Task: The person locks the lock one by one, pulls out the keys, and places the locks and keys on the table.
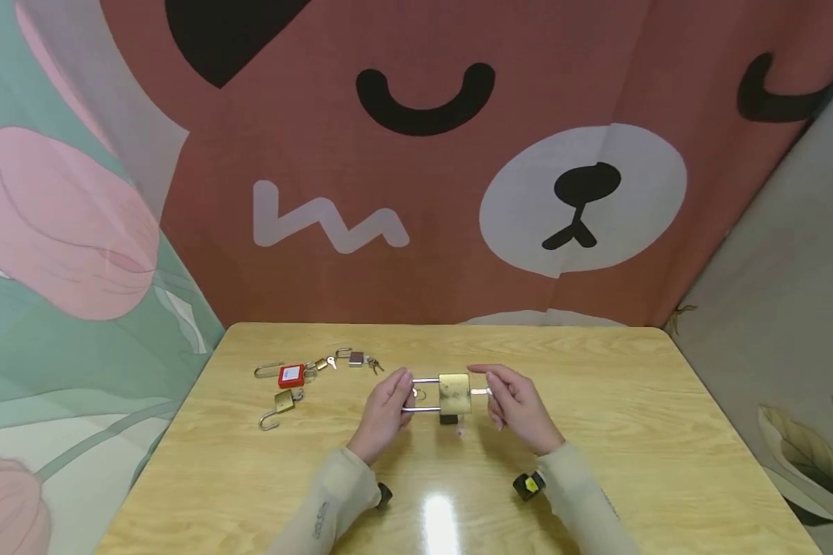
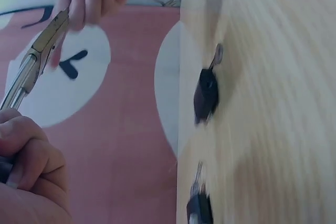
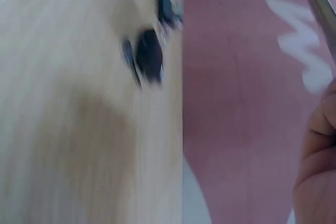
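The left hand (image 1: 382, 415) grips the shackle (image 1: 426, 410) of the brass padlock (image 1: 454, 394), held above the worktop (image 1: 639, 432); the right hand (image 1: 525, 410) pinches what looks like its key (image 1: 480, 391) at the body's far end. The step seems to be working the key, its depth unclear. Next probably calls for a turn, with the shackle steady.

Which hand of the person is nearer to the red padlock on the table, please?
Left. The left hand is to the right of the red padlock; the right hand is farther right, beyond the large brass padlock.
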`<state>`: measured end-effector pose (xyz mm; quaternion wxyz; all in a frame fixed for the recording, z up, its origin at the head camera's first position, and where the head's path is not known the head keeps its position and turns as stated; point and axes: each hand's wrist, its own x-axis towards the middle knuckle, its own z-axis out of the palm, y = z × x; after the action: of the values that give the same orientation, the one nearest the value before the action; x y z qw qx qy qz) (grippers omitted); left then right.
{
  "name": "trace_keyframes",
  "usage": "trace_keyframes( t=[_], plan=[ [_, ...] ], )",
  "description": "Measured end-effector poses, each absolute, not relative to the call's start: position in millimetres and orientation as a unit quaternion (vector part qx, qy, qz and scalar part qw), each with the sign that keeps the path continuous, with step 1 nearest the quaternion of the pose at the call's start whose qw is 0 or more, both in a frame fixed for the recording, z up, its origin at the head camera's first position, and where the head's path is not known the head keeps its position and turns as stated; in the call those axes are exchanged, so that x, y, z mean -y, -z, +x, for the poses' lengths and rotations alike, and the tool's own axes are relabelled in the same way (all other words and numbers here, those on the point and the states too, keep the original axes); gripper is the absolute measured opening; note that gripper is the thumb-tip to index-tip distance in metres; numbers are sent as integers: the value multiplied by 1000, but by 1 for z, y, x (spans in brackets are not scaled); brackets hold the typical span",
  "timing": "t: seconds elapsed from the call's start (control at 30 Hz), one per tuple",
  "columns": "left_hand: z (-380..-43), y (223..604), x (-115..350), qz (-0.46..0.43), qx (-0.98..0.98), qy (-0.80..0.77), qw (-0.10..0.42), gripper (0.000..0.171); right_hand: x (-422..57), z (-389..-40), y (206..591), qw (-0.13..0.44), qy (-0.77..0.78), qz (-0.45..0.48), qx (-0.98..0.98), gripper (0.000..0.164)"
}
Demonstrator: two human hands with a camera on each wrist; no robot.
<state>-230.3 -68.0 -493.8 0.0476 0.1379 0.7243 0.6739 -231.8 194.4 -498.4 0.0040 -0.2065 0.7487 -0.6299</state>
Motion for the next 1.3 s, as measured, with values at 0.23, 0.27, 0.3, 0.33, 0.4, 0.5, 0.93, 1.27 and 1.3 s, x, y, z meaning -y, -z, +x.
trace_keyframes(
  t=[0.23, 0.27, 0.3, 0.33, 0.4, 0.5, 0.93, 1.27, 1.3],
  plan=[
    [-232, 495, 76, 131, -716, -685, 39, 51, -224, -234, 505, 24, 583, -126, -802, 37],
    [-232, 496, 76, 131, -714, -686, 39, 51, -223, -234, 508, 31, 568, -118, -814, 36],
    [-232, 496, 75, 131, -714, -687, 39, 51, -223, -234, 510, 41, 554, -109, -825, 35],
    [-231, 496, 75, 133, -712, -688, 40, 51, -221, -234, 513, 51, 539, -105, -834, 34],
    [-231, 497, 75, 133, -713, -687, 41, 49, -219, -234, 518, 67, 506, -109, -853, 32],
    [-230, 497, 75, 133, -715, -685, 43, 46, -217, -233, 524, 84, 463, -126, -873, 28],
    [-229, 497, 74, 139, -719, -680, 41, 48, -209, -233, 523, 46, 279, -146, -948, 18],
    [-229, 500, 72, 135, -737, -661, 44, 48, -209, -233, 526, 8, 232, -116, -966, 22],
    [-229, 500, 72, 136, -736, -661, 43, 49, -209, -233, 525, 1, 237, -117, -964, 22]
  ],
)
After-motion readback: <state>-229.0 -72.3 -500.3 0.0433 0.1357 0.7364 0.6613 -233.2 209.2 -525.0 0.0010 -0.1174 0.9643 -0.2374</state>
